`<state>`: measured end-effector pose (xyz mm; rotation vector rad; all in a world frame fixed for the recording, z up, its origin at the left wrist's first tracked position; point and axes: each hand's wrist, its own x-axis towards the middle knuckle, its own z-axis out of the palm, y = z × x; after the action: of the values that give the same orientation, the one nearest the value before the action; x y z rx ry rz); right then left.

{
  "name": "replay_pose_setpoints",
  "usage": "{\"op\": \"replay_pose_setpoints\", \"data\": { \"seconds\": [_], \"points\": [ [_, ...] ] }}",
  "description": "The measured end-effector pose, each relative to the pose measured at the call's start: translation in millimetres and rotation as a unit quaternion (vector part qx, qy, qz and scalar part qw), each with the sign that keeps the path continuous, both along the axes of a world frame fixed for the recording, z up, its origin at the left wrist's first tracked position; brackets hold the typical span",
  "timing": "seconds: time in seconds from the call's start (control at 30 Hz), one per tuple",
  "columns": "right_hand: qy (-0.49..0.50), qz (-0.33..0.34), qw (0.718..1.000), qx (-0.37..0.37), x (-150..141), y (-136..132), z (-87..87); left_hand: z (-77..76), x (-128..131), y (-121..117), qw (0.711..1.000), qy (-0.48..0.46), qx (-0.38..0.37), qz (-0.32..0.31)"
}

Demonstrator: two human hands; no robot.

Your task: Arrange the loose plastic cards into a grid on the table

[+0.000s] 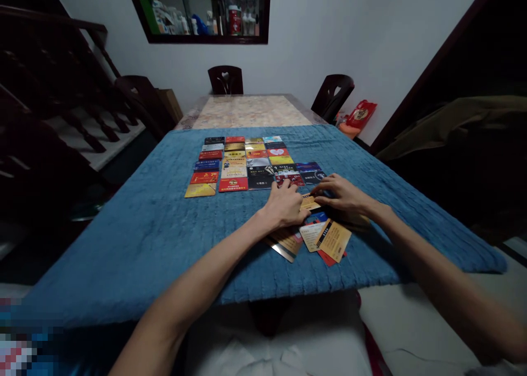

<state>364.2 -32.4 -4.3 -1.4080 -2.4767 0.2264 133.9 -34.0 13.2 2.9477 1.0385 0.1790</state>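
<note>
My left hand (285, 205) lies palm down, fingers spread, its fingertips at the front edge of a dark red card (290, 180). Between the two hands is a gold card (309, 202), partly covered by them. My right hand (341, 195) has its fingers and thumb closed at that card's right end. Just in front of the hands lies a loose pile with a tan card (335, 240), a whitish card (309, 235) and a red card (327, 258) underneath. Another brownish card (286, 245) sits partly under my left wrist.
Several cards stand in overlapping columns, including a yellow card (200, 190), a red card (233, 184) and a black card (260, 178). A blue cloth (156, 239) covers the near table. Chairs (225, 80) surround the far end; a red bag (362, 115) is at right.
</note>
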Motion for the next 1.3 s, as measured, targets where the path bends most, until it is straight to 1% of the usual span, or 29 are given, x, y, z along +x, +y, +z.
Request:
{"op": "replay_pose_setpoints", "data": {
  "seconds": [0.13, 0.27, 0.47, 0.7, 0.87, 1.07, 1.3],
  "points": [
    [0.042, 0.004, 0.999, -0.014, -2.1, 2.5, 3.5, -1.4, -3.7, 2.5, 1.000, -0.001, 0.006, 0.005],
    [0.082, -0.001, 0.996, -0.031, -0.6, 0.8, 2.0, -3.1, -6.5, 6.0, 1.000, -0.004, 0.022, -0.018],
    [0.125, -0.008, 0.991, -0.051, 2.3, -7.0, 0.8, -1.1, -13.2, 10.4, 0.999, -0.008, 0.019, -0.048],
    [0.199, 0.006, 0.978, -0.060, 4.8, -11.3, -1.9, -8.7, -15.7, 20.6, 0.993, -0.084, 0.006, -0.082],
    [0.225, -0.003, 0.974, -0.033, 0.5, -9.5, -9.1, -15.0, -17.1, 29.1, 0.982, -0.159, -0.007, -0.106],
    [0.261, -0.052, 0.964, 0.007, -0.1, -2.6, -24.2, -22.8, -18.4, 38.9, 0.965, -0.248, -0.020, -0.088],
    [0.269, -0.053, 0.962, 0.000, -0.5, 1.6, -27.5, -28.2, -19.2, 46.1, 0.957, -0.282, -0.040, -0.052]
  ]
}}
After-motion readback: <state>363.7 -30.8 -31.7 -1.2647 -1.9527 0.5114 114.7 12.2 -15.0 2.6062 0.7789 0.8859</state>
